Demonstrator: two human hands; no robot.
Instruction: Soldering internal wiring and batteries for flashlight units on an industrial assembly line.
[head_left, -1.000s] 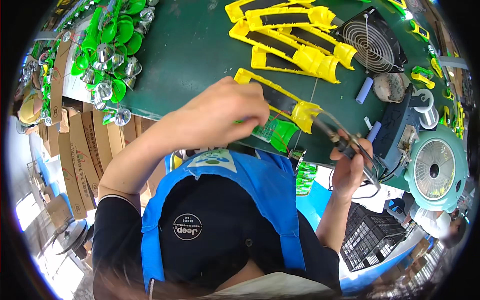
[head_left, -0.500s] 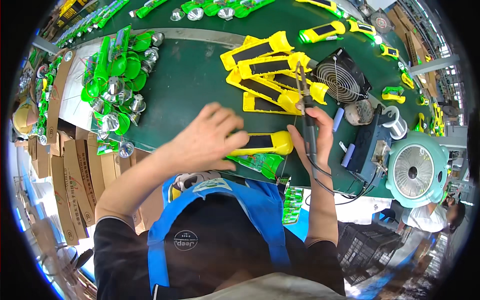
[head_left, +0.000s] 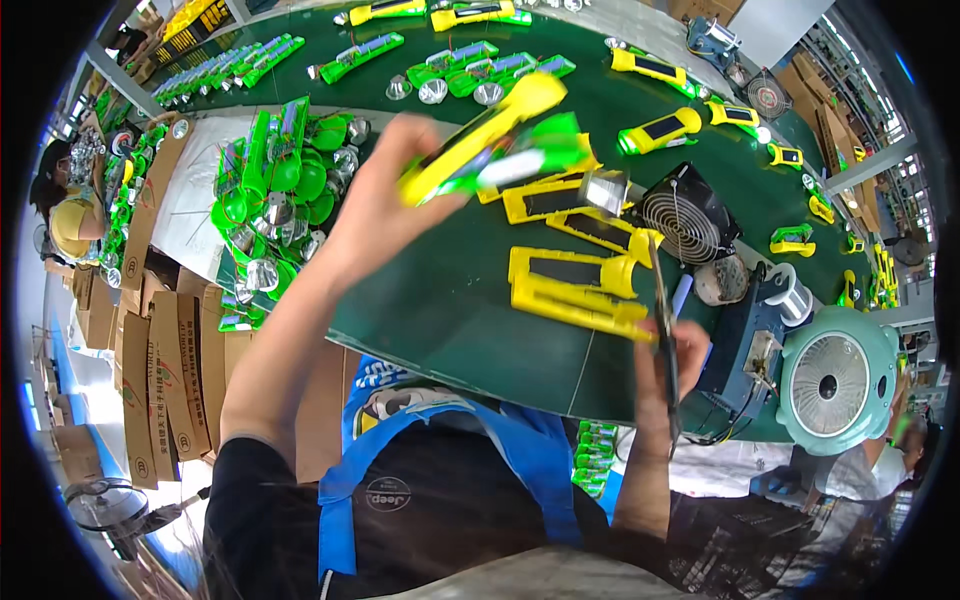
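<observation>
Raised over the table, my left hand (head_left: pixel 385 195) is closed round a yellow and green flashlight body (head_left: pixel 485 140), blurred by motion. A shiny reflector (head_left: pixel 604 190) hangs near its right end, apparently by wires. My right hand (head_left: pixel 675 365) grips a soldering iron (head_left: pixel 668 345) with a dark handle, its tip pointing away from me. Just left of the iron lie several yellow casings (head_left: pixel 575 270) with dark panels, piled across one another. Some of the pile is hidden behind the held flashlight.
A heap of green housings with reflectors (head_left: pixel 280 190) lies at the left. To the right stand a black fan (head_left: pixel 690 215), a solder spool (head_left: pixel 790 298), a blue soldering station (head_left: pixel 740 350) and a pale green fan (head_left: pixel 835 380). Assembled flashlights (head_left: pixel 660 130) line the far side. A person (head_left: pixel 75 215) sits far left.
My left hand has lifted the flashlight body from the table's near edge and carried it away from me. The right hand, still on the soldering iron, has come nearer. The view has shifted.
</observation>
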